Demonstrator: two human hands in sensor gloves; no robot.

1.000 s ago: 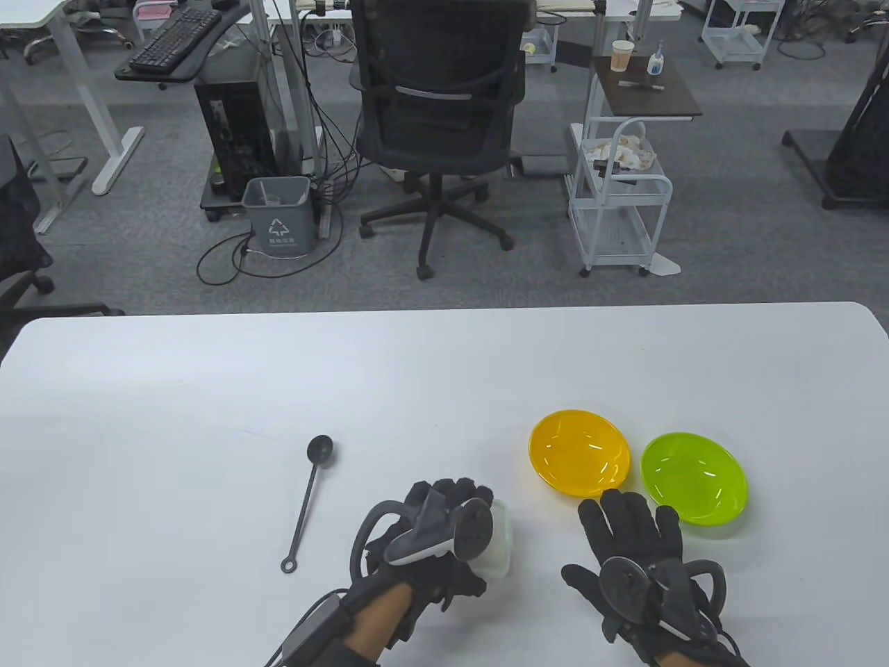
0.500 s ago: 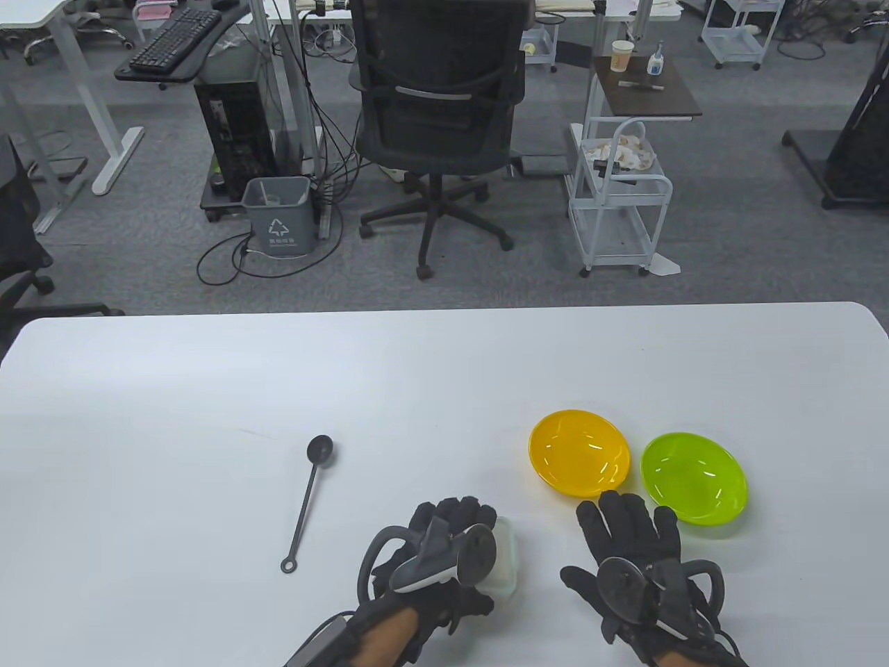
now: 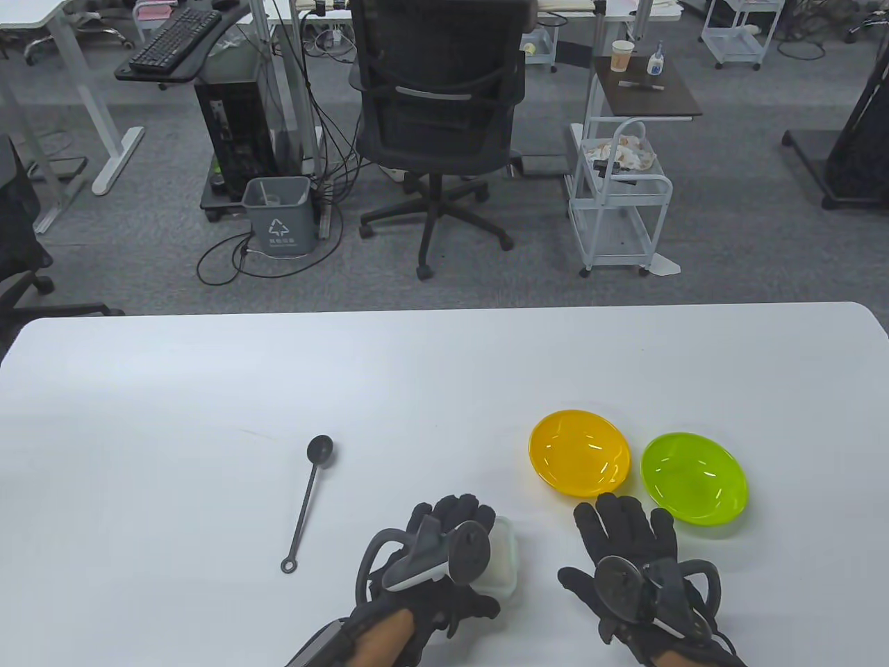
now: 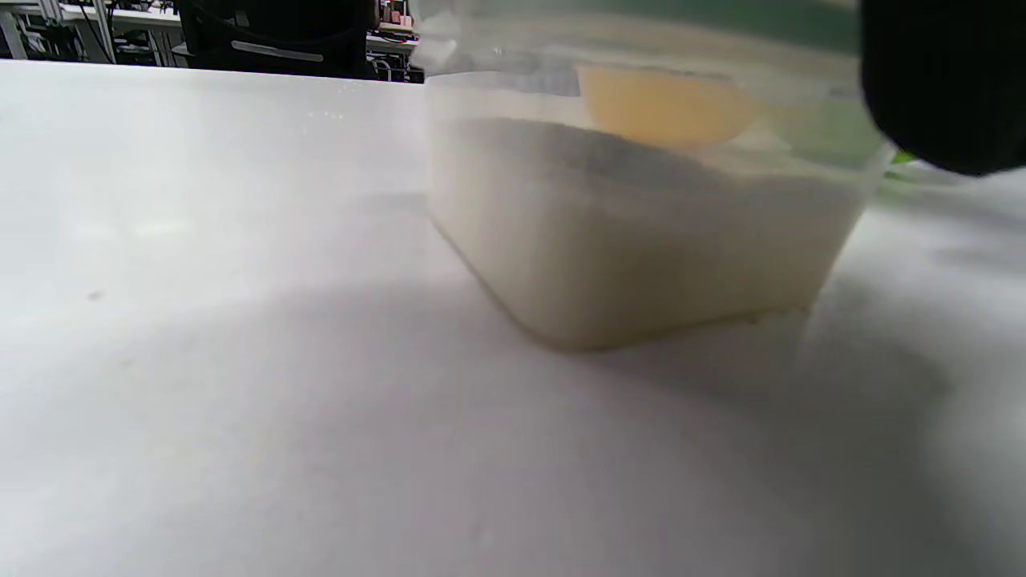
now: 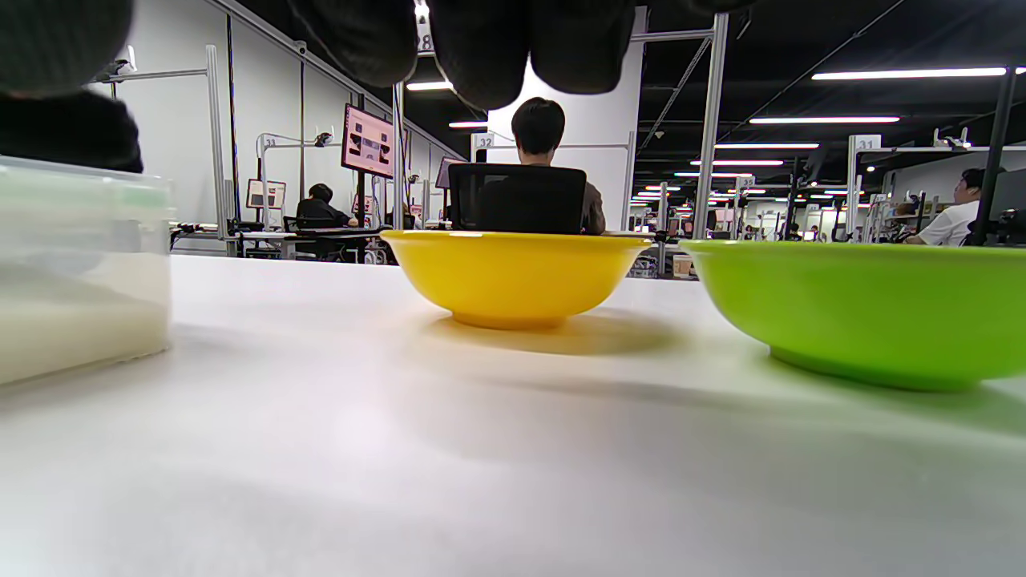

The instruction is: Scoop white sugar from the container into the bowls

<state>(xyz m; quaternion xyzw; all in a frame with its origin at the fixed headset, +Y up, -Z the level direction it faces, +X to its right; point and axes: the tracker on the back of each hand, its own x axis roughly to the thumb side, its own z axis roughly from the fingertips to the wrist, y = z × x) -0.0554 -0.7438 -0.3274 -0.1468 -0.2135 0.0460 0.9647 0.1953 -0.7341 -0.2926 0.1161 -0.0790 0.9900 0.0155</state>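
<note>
A clear plastic container [image 3: 505,559] holding white sugar [image 4: 641,240] stands near the table's front edge; it also shows in the right wrist view [image 5: 80,272]. My left hand [image 3: 451,535] grips it from the left, fingers curled over its top. A black long-handled spoon [image 3: 309,497] lies on the table to the left of that hand, untouched. A yellow bowl [image 3: 580,453] and a green bowl [image 3: 693,486] sit side by side to the right, both empty; both show in the right wrist view, yellow [image 5: 517,276] and green [image 5: 866,308]. My right hand [image 3: 628,535] lies flat and open on the table just in front of the bowls.
The white table [image 3: 278,375] stretches far back and to both sides. Beyond its far edge stand an office chair [image 3: 437,125], a grey bin [image 3: 278,212] and a white cart [image 3: 618,201] on the floor.
My left hand has drawn the sugar container a little toward the front edge and to the right. My right hand and the bowls have stayed in place.
</note>
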